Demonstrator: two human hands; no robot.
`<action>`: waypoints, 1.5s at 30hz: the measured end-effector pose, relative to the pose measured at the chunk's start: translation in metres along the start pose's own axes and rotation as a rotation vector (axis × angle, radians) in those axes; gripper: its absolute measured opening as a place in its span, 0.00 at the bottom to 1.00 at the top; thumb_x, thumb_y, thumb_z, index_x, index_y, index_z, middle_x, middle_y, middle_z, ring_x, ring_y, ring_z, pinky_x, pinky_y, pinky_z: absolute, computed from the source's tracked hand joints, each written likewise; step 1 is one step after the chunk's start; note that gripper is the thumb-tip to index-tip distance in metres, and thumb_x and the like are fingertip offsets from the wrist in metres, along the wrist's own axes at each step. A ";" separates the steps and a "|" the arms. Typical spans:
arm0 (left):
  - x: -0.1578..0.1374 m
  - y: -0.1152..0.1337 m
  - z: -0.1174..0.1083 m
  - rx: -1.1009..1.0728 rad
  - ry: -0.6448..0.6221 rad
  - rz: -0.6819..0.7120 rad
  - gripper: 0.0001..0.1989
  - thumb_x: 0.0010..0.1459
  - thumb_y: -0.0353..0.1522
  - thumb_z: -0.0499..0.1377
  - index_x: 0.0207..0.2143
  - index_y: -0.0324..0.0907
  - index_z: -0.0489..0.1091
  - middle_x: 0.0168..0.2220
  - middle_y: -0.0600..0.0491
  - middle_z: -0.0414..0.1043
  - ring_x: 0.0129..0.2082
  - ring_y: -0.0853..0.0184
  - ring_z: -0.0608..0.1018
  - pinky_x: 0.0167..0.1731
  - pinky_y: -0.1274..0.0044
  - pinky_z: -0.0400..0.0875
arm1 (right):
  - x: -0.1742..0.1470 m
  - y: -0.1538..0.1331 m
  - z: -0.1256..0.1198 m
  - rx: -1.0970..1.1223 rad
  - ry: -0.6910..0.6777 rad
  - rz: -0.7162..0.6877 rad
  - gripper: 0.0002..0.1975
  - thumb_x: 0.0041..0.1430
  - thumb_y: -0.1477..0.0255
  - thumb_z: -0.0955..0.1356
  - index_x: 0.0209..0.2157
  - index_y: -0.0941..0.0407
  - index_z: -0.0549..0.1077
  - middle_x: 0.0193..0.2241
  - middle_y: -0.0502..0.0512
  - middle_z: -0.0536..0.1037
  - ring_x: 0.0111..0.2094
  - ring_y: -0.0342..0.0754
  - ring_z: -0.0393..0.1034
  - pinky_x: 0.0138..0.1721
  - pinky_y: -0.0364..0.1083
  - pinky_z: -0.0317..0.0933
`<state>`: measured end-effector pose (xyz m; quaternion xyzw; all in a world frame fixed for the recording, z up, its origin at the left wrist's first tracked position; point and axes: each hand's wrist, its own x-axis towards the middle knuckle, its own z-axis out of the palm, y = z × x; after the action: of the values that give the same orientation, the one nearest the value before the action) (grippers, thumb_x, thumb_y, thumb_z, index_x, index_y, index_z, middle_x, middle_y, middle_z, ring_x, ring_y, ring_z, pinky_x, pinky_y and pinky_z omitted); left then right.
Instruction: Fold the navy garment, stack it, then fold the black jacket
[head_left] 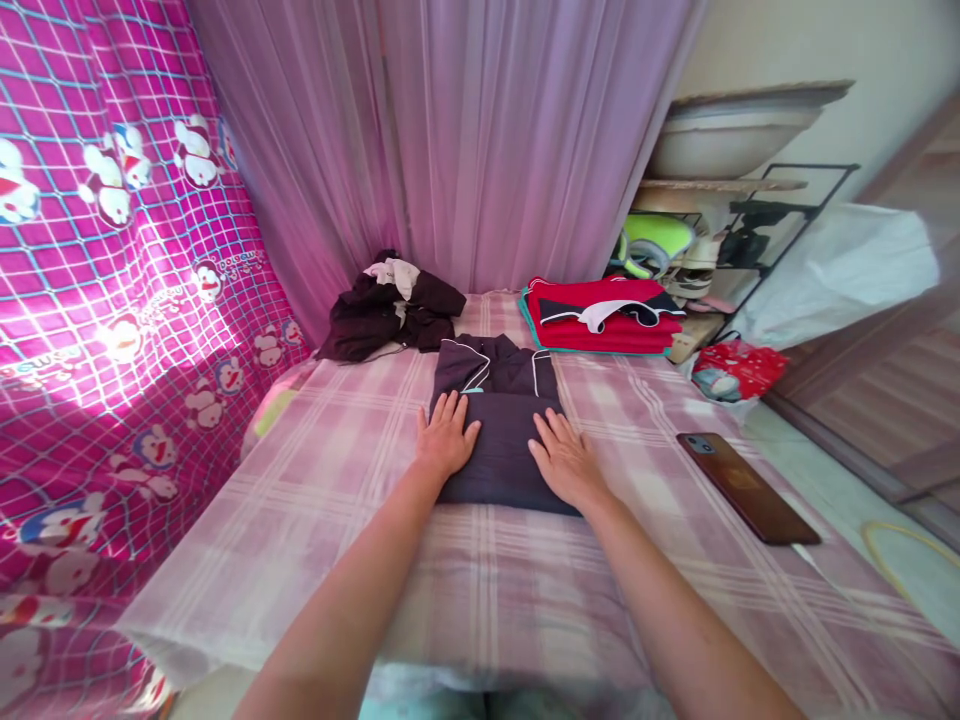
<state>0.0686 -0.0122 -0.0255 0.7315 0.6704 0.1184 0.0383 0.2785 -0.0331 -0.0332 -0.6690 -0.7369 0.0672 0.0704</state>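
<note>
Left hand [445,436] and right hand [566,458] lay flat, fingers outstretched, on one folded shirt [506,450]. One phone [750,490] lay to their right, one red stack [619,335] and one black heap [367,320] beyond.

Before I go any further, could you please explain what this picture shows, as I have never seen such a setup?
Of course. There is no machine here: you see a person's own left hand and right hand. The single picture comes from a camera worn on the head, looking forward and down.

A pink-and-white plaid cloth covers the surface. On it, in the middle, lies a folded dark collared shirt with white piping. Farther back are a rumpled dark heap of clothes on the left and a stack of folded red clothes on the right. Nearer, at right, a smartphone lies back up.

Nothing is gripped; both hands rest flat on the shirt.
</note>
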 end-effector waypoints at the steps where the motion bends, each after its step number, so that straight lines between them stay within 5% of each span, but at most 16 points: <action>1: 0.000 0.001 -0.001 -0.007 -0.006 -0.003 0.29 0.67 0.45 0.42 0.68 0.48 0.51 0.70 0.51 0.47 0.70 0.58 0.50 0.65 0.52 0.44 | 0.000 0.003 0.000 0.001 0.001 -0.003 0.28 0.70 0.62 0.52 0.68 0.52 0.52 0.70 0.57 0.47 0.69 0.53 0.43 0.64 0.62 0.43; 9: 0.004 -0.024 0.005 -0.197 -0.023 0.082 0.30 0.66 0.42 0.45 0.66 0.40 0.54 0.70 0.48 0.47 0.70 0.58 0.48 0.66 0.58 0.48 | -0.003 -0.001 0.002 0.068 0.053 -0.018 0.28 0.69 0.63 0.54 0.67 0.54 0.54 0.69 0.58 0.48 0.69 0.54 0.43 0.64 0.62 0.46; 16: -0.012 -0.064 0.019 -0.445 0.100 0.243 0.26 0.64 0.44 0.47 0.58 0.42 0.68 0.65 0.49 0.61 0.67 0.60 0.57 0.66 0.62 0.52 | 0.001 0.014 0.015 0.233 0.182 -0.073 0.25 0.67 0.64 0.58 0.63 0.54 0.64 0.67 0.60 0.57 0.67 0.56 0.49 0.64 0.61 0.49; 24: -0.035 -0.073 0.018 -0.634 0.168 0.147 0.23 0.63 0.46 0.48 0.48 0.45 0.75 0.55 0.50 0.74 0.59 0.62 0.71 0.63 0.63 0.60 | 0.002 0.048 0.024 0.436 0.203 -0.276 0.24 0.63 0.61 0.63 0.58 0.54 0.70 0.63 0.61 0.64 0.64 0.55 0.57 0.64 0.59 0.52; 45: -0.037 -0.071 0.016 -0.653 0.184 0.137 0.19 0.61 0.42 0.51 0.46 0.45 0.76 0.52 0.50 0.76 0.55 0.62 0.74 0.61 0.63 0.64 | 0.001 0.045 0.026 0.395 0.249 -0.274 0.24 0.63 0.62 0.63 0.58 0.53 0.71 0.62 0.62 0.66 0.63 0.57 0.59 0.63 0.60 0.54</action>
<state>0.0003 -0.0403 -0.0611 0.7103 0.5470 0.3942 0.2019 0.3170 -0.0284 -0.0668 -0.5395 -0.7789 0.1165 0.2979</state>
